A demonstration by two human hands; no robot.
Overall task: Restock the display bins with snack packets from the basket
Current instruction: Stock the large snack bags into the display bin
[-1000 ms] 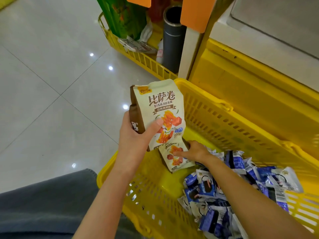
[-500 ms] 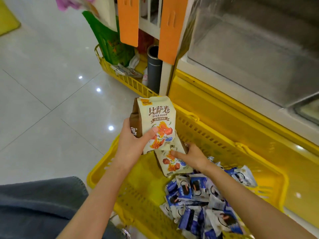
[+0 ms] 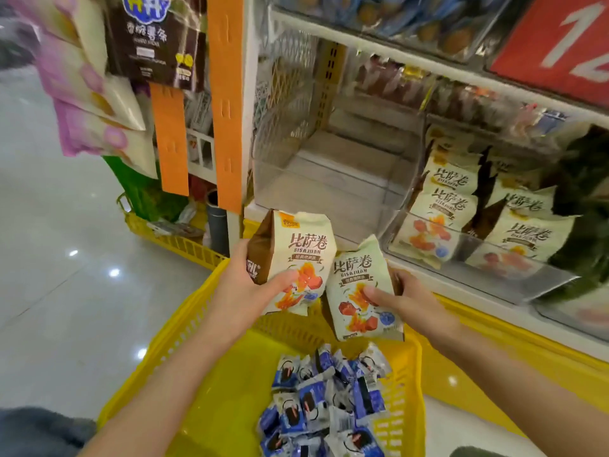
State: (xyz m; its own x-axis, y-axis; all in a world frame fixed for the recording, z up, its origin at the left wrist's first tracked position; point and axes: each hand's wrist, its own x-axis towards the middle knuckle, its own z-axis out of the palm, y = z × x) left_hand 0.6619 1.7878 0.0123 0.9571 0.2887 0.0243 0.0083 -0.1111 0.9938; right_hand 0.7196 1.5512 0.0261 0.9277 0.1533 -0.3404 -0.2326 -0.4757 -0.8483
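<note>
1. The left hand point(image 3: 244, 291) grips a cream-and-brown snack packet point(image 3: 296, 255). The thumb lies across the printed front and the fingers curl behind the brown side. The packet is upright, above the far rim of the yellow basket point(image 3: 184, 324).
2. The right hand point(image 3: 408, 301) holds a second packet point(image 3: 356, 291) of the same kind, thumb pressed on its front and fingers wrapped behind. It leans slightly and sits at 4 o'clock from the first, their edges just beside each other.
3. Both packets are in the air above the basket, in neither bin.
4. On the basket floor, at 6 o'clock from the hands, lies a heap of small blue-and-white packets point(image 3: 326, 400).
5. At 12 o'clock from the hands a clear plastic bin point(image 3: 329, 179) sits on the shelf, with its pale floor showing through.
6. At 2 o'clock the neighbouring bin point(image 3: 494, 275) holds a stack of matching cream packets point(image 3: 454, 206), and dark green bags lie to their right.
7. At 10 o'clock two orange strips point(image 3: 225, 103) hang down the end of the shelf, with pink-and-cream bags point(image 3: 92, 103) beside them.
8. Below the strips, another yellow basket point(image 3: 174, 242) stands on the glossy tiled floor point(image 3: 49, 258).
</note>
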